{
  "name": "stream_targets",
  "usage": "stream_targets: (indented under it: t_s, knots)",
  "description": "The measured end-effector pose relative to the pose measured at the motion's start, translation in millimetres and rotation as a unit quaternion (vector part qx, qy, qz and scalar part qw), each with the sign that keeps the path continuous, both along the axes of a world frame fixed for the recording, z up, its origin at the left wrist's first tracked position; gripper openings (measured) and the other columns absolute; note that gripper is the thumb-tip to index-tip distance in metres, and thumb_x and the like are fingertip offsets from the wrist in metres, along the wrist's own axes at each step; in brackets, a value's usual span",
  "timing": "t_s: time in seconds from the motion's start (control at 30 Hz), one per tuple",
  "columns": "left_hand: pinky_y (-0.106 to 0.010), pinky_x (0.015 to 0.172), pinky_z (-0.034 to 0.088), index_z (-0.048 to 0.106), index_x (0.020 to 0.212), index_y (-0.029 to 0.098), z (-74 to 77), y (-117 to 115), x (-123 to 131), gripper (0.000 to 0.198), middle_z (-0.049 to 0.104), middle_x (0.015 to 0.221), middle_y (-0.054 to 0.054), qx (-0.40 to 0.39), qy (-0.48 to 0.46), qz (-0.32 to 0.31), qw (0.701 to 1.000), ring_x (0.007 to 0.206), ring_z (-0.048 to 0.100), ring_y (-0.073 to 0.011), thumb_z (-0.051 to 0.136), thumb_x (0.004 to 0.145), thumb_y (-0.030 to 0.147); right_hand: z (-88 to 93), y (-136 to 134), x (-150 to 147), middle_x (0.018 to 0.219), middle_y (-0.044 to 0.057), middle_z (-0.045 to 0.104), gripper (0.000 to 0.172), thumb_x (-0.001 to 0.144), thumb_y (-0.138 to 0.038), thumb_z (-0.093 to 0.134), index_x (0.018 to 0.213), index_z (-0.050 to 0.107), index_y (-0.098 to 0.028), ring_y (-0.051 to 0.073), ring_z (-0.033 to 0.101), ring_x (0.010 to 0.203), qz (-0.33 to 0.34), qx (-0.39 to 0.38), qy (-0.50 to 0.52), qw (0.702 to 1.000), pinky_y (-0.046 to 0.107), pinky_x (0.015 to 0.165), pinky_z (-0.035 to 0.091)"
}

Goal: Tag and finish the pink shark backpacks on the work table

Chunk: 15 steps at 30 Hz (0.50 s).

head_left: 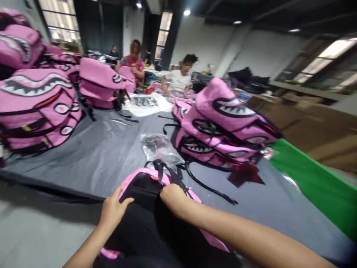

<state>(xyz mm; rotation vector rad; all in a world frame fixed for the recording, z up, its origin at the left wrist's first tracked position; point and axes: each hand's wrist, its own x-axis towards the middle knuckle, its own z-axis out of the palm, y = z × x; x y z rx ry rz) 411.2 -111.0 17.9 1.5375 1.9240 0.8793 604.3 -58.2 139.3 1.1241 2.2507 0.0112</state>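
Note:
A pink and black backpack [139,219] lies in front of me at the table's near edge, its black lining showing through the opening. My left hand [113,206] grips its pink rim on the left, thumb on the black inside. On the right side of the opening, my right hand [173,197] is closed with fingers curled down; what it pinches is hidden, though it touches the backpack's edge. Black straps [160,169] rise at the top of the backpack. Just beyond them rests a clear plastic bag [158,147] with dark contents.
Pink shark-mouth backpacks [223,130] are stacked to the right, more backpacks [36,111] to the left. A dark red star-shaped piece [247,174] and a black strap [209,188] lie on the grey table cover [97,160]. Green cloth [312,178] covers the right edge. Two people work beyond.

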Motion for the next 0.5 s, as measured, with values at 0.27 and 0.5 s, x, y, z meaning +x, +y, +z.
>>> stream_targets:
  t_s: [0.27,0.5]
  knots:
    - [-0.037,0.082,0.056,0.058,0.124,0.014,14.2,18,-2,0.064,0.074,0.105,-0.008,0.014,-0.037,-0.112,0.993,0.093,0.071,-0.0286,0.060,0.079,0.059,0.0,-85,97,0.086,0.005,0.070,0.015,0.081,-0.010,0.055,0.091,0.063,-0.017,0.018,0.070,0.078,-0.279,0.012,0.328,0.903,0.023,0.066,0.047]
    - [-0.035,0.081,0.061,0.067,0.119,0.018,99.1,-39,72,0.040,0.076,0.102,-0.007,0.290,0.035,-0.216,0.932,0.089,0.074,-0.0255,0.067,0.083,0.035,-64.2,-184,180,0.068,0.000,0.062,0.018,0.075,-0.032,0.068,0.089,0.062,-0.021,0.019,0.068,0.059,-0.518,-0.129,0.470,0.703,0.021,0.042,0.042]
